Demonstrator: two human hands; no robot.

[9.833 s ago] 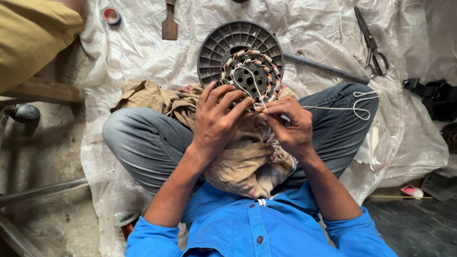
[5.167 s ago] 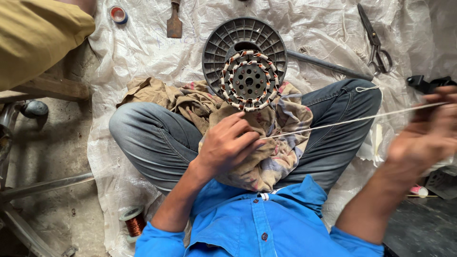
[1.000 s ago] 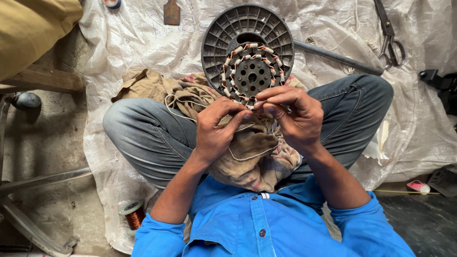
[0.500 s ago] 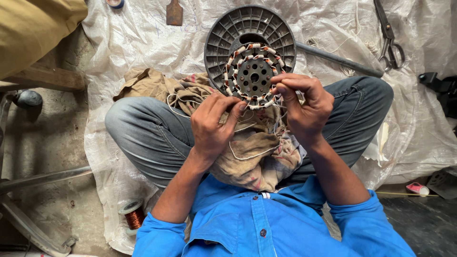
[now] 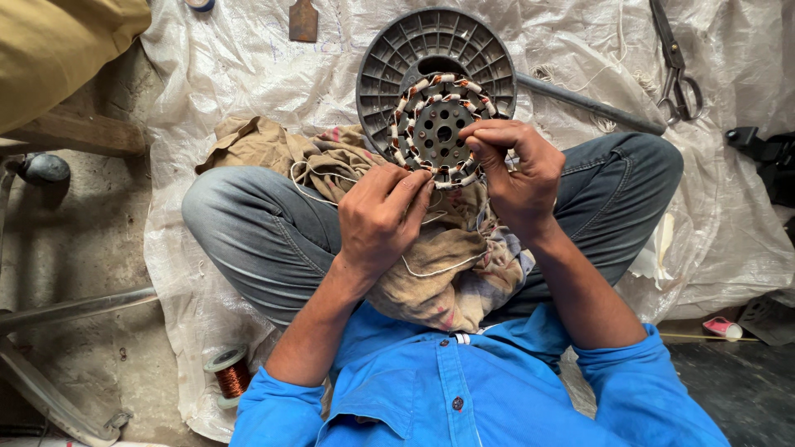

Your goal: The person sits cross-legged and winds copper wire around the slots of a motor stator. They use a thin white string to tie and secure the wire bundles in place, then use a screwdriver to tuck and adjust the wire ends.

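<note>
Setting: a person in a blue shirt and grey jeans sits cross-legged on a white plastic sheet (image 5: 248, 66) spread over the floor, seen from above.
Main thing: a round wound stator (image 5: 440, 131), a ring of copper coils with pale wrapping around a dark perforated core, sits at the person's knees, resting against a brown cloth (image 5: 431, 265) bundled in the lap.
Behind it: a larger grey ribbed disc (image 5: 389, 66) lies flat on the sheet, touching the stator's far side.
Left hand (image 5: 381, 219): fingers pinched together at the stator's lower edge, grasping a thin white cord (image 5: 431, 269) that loops down over the cloth.
Right hand (image 5: 517, 170): fingers curled tightly on the stator's right rim, thumb and forefinger pressing on the coils.
Nearby right: a metal rod (image 5: 592, 106) lies slanted beside the disc; scissors (image 5: 677, 70) lie beyond it, near the top right.
Nearby left: a spool of copper wire (image 5: 230, 374) stands at the sheet's lower edge, well apart from the hands.
Top edge: a flat metal scraper blade (image 5: 303, 20).
</note>
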